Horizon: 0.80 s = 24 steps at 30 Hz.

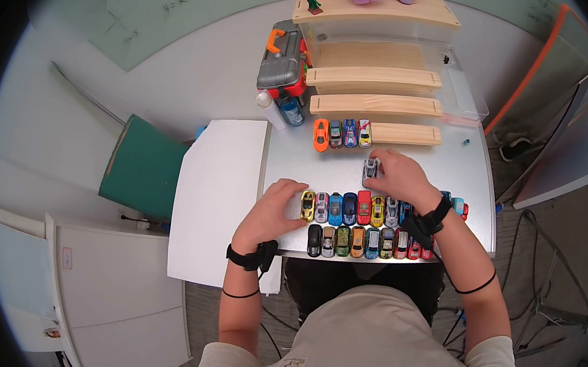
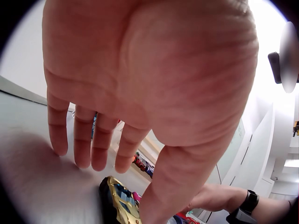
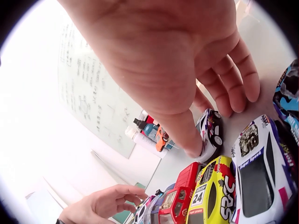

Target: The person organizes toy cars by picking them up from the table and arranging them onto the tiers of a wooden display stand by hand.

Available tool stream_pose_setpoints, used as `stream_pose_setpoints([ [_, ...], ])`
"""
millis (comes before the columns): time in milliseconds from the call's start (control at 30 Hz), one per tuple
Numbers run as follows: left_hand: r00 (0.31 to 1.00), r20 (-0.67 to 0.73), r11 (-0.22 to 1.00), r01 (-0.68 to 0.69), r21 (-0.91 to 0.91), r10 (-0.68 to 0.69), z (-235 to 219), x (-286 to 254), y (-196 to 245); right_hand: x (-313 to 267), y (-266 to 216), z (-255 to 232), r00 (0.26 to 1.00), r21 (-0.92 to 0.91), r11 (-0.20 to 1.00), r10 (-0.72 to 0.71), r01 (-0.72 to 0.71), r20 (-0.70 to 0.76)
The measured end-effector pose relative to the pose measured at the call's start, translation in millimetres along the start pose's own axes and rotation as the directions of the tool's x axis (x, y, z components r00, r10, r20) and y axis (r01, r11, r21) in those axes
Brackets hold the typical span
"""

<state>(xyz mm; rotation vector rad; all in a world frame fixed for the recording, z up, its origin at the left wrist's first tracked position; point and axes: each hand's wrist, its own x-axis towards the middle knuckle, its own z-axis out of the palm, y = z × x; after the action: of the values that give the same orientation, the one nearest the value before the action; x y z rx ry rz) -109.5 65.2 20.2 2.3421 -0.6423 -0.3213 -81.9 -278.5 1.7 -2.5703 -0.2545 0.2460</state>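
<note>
My right hand (image 1: pixel 401 177) (image 3: pixel 173 65) pinches a white toy car (image 1: pixel 370 170) (image 3: pixel 213 135) between thumb and fingers, just above the upper row of cars in the head view. At that row's left end, my left hand (image 1: pixel 270 213) (image 2: pixel 140 79) is beside a gold toy car (image 1: pixel 307 206) (image 2: pixel 122 203), thumb and fingers spread around its left side; whether it touches the car I cannot tell. The row includes a red car (image 1: pixel 364 208) (image 3: pixel 180 196) and a yellow car (image 1: pixel 377 210) (image 3: pixel 212 191). A second row starts with a black car (image 1: pixel 314 240).
Behind the hands, an orange car (image 1: pixel 321 135) and several others stand beside a wooden step (image 1: pixel 407 134). More wooden steps (image 1: pixel 377 107) rise behind. A toolbox (image 1: pixel 282 60) and bottles (image 1: pixel 290 110) stand at the back left. White board (image 1: pixel 219 198) lies on the left.
</note>
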Motion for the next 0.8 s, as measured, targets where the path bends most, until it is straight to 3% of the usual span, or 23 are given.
stream_pose_setpoints([
  [133,0.996,0.000,0.994,-0.089,0.056,0.089,6.3,4.7,-2.1,1.7,1.7,-1.9,0.997,0.042,0.998,0.041,-0.038,-0.063],
  [367,0.996,0.040,0.989,-0.087,0.120,0.083,6.4,13.3,-2.9,-3.9,4.2,5.8,0.988,-0.041,0.998,-0.050,0.045,-0.147],
  [700,0.994,-0.033,0.973,-0.093,0.210,0.102,1.3,16.9,7.3,-9.3,11.4,-0.7,0.990,-0.090,0.996,-0.026,0.013,-0.142],
  [767,0.992,-0.066,0.975,-0.088,0.204,0.104,-7.4,21.2,25.1,-18.1,12.4,-17.7,0.995,0.019,0.999,0.031,-0.029,-0.099],
  [800,0.983,-0.101,0.973,-0.130,0.192,0.151,-12.0,29.7,35.3,-21.9,14.1,-25.0,0.989,0.044,0.999,0.031,-0.025,-0.144],
])
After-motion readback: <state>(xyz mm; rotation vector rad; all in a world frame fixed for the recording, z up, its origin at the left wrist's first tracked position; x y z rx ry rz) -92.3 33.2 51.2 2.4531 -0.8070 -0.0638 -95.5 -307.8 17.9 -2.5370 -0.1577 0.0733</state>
